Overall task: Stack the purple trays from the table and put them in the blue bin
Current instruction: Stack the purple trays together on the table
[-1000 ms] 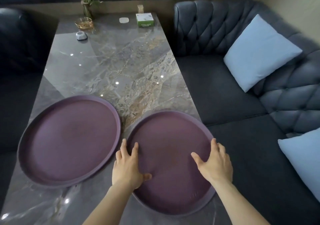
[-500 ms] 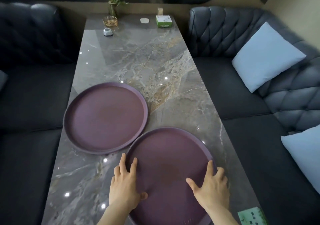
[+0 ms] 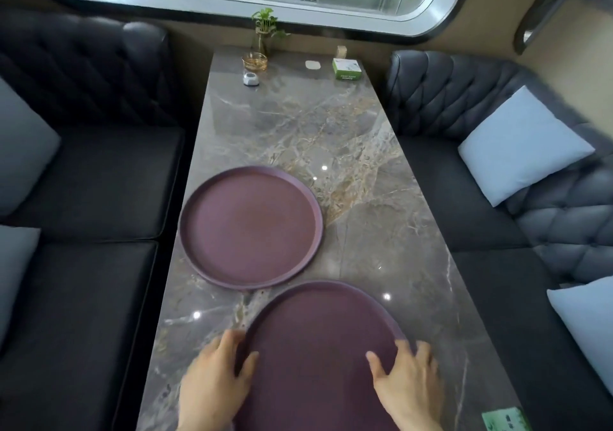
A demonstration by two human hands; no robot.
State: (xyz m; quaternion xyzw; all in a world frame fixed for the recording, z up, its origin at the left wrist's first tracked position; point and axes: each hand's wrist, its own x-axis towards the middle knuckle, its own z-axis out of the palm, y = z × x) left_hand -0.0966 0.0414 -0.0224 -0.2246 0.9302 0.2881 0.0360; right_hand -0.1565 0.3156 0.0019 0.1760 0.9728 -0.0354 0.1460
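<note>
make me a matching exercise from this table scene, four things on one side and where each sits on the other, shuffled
Things:
1. near purple tray
2. far purple tray
3. green box
4. potted plant

Places:
A. far end of the table, right side
B. flat on the table, left of centre, untouched
C. by the window, behind the amber glass dish
D. between the left hand and right hand, which grip its rim

Pairs: 1-D, 2-B, 3-A, 4-C
</note>
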